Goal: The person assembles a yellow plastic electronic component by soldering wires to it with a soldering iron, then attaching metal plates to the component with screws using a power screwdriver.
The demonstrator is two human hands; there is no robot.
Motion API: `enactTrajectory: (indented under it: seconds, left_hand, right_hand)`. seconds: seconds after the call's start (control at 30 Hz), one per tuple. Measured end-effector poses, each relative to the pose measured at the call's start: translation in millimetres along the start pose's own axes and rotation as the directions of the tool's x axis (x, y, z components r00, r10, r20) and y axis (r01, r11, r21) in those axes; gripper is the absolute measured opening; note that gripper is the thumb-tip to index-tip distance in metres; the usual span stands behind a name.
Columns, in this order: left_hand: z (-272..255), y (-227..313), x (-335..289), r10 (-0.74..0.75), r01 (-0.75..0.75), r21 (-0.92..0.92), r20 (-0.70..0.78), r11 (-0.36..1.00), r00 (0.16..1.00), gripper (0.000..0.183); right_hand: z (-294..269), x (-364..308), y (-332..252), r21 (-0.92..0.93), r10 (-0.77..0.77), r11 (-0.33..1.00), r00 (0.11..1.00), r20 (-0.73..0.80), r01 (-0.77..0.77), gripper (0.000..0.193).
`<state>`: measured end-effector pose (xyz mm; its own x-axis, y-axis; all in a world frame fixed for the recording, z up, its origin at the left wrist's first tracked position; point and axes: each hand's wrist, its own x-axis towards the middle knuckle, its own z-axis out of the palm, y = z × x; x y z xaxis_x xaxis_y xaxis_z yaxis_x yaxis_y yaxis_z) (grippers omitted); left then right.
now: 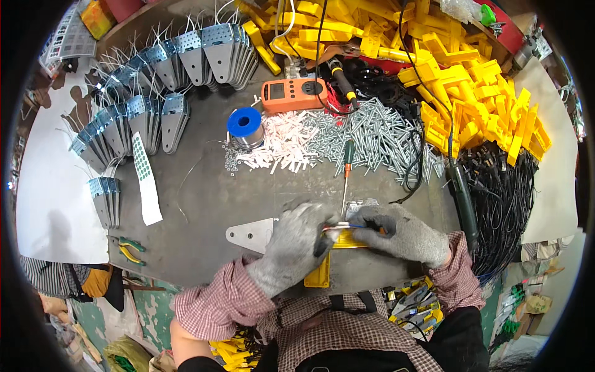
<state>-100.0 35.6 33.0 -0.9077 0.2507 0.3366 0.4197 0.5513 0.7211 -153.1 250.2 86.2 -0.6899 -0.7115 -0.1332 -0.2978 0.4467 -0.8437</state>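
My left hand (296, 245), in a grey glove, pinches thin wires and a small white piece at the table's front. From the right, my gloved right hand (403, 232) closes on the other end, where a bluish wire (353, 226) shows between the hands. Just beneath them lies a yellow plastic housing (318, 274), partly covered by my fingers. A grey metal plate with holes (248, 235) rests beside my left hand. Beyond the hands is a screwdriver (348, 162) with a green and orange handle. The exact join of the wires is hidden by the gloves.
Metal brackets with wires (223, 56) stand in rows at left. Farther back are a solder spool (245, 127), white sleeves (285, 146), screws (378, 136), an orange meter (294, 94) and yellow housings (477, 93). Black cables (502, 211) lie right; pliers (128, 249) left.
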Motion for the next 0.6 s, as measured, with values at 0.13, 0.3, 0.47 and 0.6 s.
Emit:
enactTrajectory:
  seconds: [0.13,0.3,0.47,0.6]
  left_hand:
    - [12,-17,-28,0.000,0.008,0.253,-0.033,0.968,0.999,0.031]
    - [8,-16,-24,-0.024,0.019,0.264,0.015,0.964,1.000,0.040]
    - [5,-18,-26,-0.005,-0.039,0.309,0.141,0.950,0.990,0.053]
    - [10,-19,-37,0.154,-0.166,0.473,0.064,0.866,0.986,0.059]
  right_hand:
    - [11,0,24,0.147,0.144,0.979,0.990,0.009,-0.143,0.033]
    - [17,3,34,0.033,0.231,0.972,0.970,0.072,-0.234,0.032]
    - [13,13,34,0.173,0.143,0.971,0.981,0.131,-0.165,0.032]
    - [9,24,28,0.286,0.289,0.896,0.935,0.207,-0.340,0.030]
